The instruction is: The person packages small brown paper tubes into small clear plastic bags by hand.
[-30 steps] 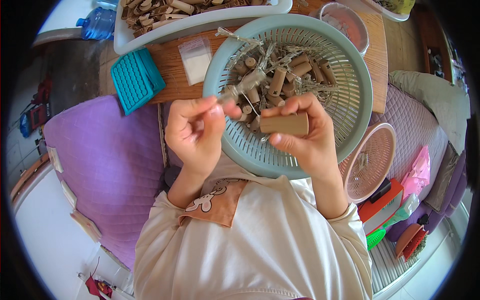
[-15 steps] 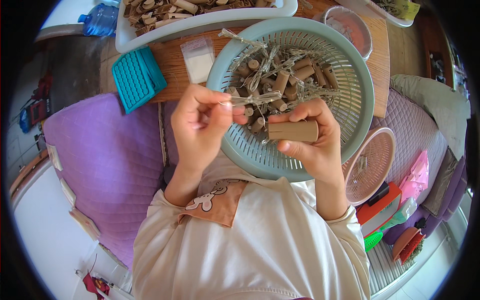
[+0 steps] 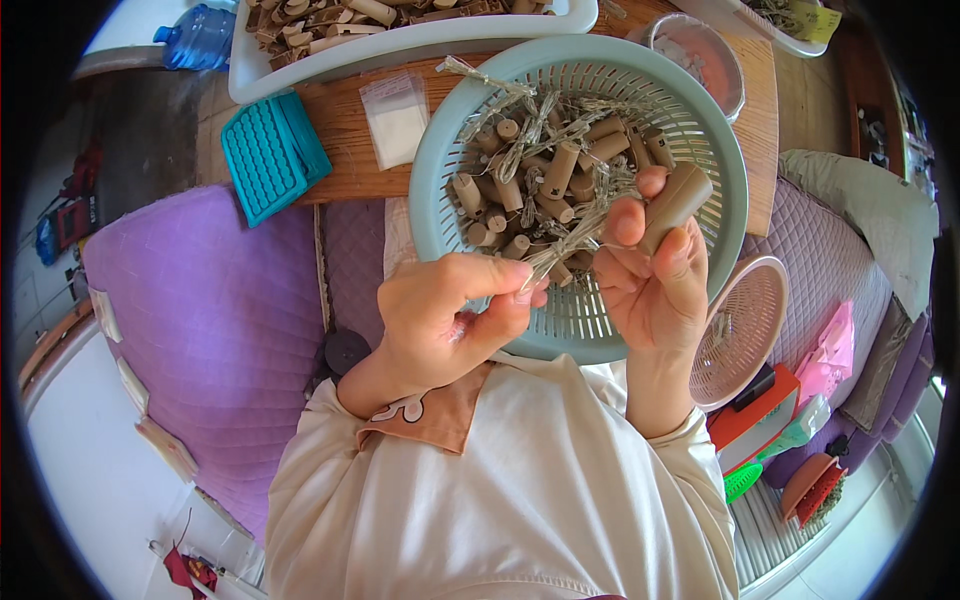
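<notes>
My right hand is closed round a tan cork-shaped stopper, tilted with one end up to the right. In a pinch between thumb and forefinger, my left hand holds the end of a bundle of thin clear-silvery wire. That bundle stretches toward the right hand; its join to the stopper is hidden by the fingers. Both hands are over the near part of a round grey-green slotted basket. Inside the basket lie many similar tan stoppers and tangled wire bundles.
A white tub of tan pieces stands at the back on the wooden table. Near it are a teal textured case, clear plastic bags and a small clear bowl. A pink basket sits at right.
My left hand has moved down and right, pulling the wire bundle lower. My right hand has turned the stopper from lying level to tilted upward and shifted it up and right.
</notes>
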